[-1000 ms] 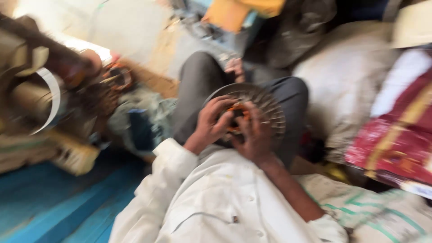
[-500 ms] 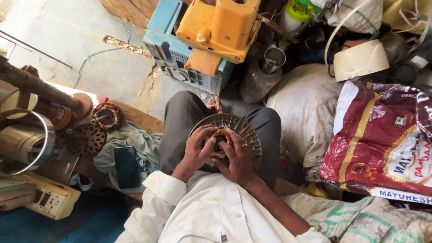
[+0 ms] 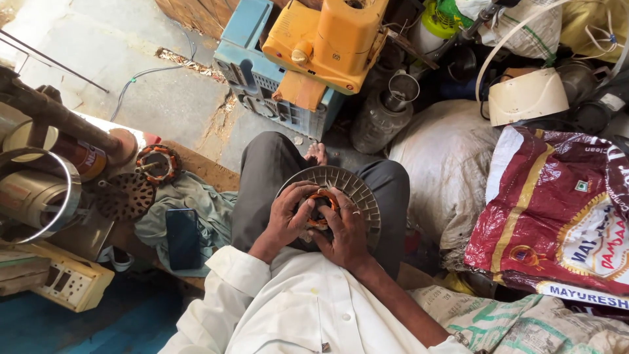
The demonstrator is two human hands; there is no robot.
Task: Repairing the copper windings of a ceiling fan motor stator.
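Observation:
A round grey slotted motor stator rests on my lap, between my knees in grey trousers. Orange copper windings sit at its centre. My left hand grips the stator's left side, with fingers curled over the windings. My right hand covers the near right part, fingertips pressing on the orange coil. My bare foot shows beyond the stator. White shirt sleeves cover both forearms in part.
A dark phone lies on a green cloth to my left. Another wound stator and a perforated disc sit beyond it. A blue crate with an orange machine housing stands ahead. Sacks crowd the right.
The view has steadied and sharpened from a blurred swing. Both hands stay on the stator, and the fingers have shifted slightly over the windings.

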